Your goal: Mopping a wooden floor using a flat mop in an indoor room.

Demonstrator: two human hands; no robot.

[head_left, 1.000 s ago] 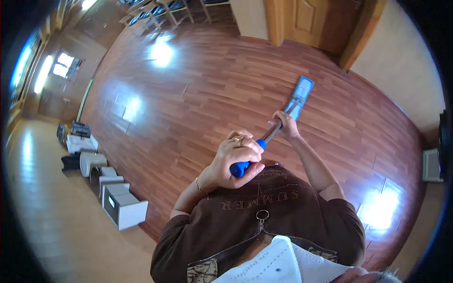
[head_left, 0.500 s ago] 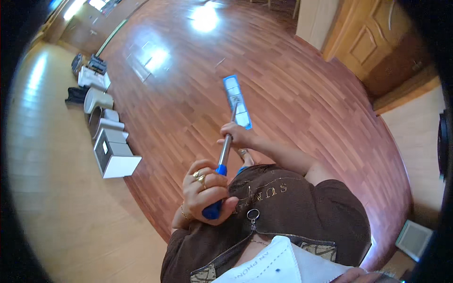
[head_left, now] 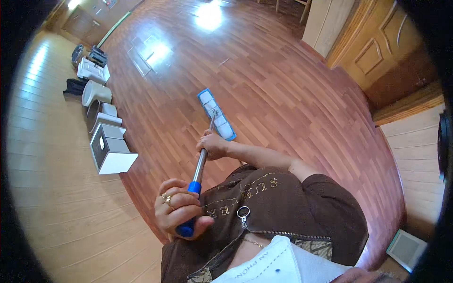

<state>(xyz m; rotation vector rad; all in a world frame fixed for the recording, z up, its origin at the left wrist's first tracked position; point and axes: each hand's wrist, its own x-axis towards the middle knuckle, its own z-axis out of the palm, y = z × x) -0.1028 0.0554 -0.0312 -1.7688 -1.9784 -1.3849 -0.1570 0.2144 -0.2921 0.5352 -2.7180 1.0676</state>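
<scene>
Head view, clock directions from the field's centre. Mop [head_left: 200, 167] slanting from 7 o'clock up past the centre, held in both hands. Left hand [head_left: 177, 206], at 7 o'clock: fingers curled snugly round the blue grip [head_left: 194, 187], thumb alongside, gold ring [head_left: 166, 199] on one finger. Right hand [head_left: 216, 145], just off the centre toward 9 o'clock: closed round the metal shaft [head_left: 202, 157], near the mop head [head_left: 223, 127]. Mop head, just off the centre between 11 and 12 o'clock: blue-edged, whitish in the middle, resting on the wood floor [head_left: 292, 122], long axis from 11 to 5 o'clock. At 9 o'clock, beside the floor's edge: white box [head_left: 118, 162]. Between 9 and 10 o'clock: pale round bin [head_left: 97, 94]. At 12 o'clock: bright glare [head_left: 208, 17] on the floor. At 1 o'clock, near the rim: chair legs [head_left: 306, 9]. At 2 o'clock: brown door [head_left: 370, 57]. At 4 o'clock: grey panel [head_left: 406, 250] in a pale frame. At 5 o'clock: brown shirt [head_left: 279, 212] with a zip.
</scene>
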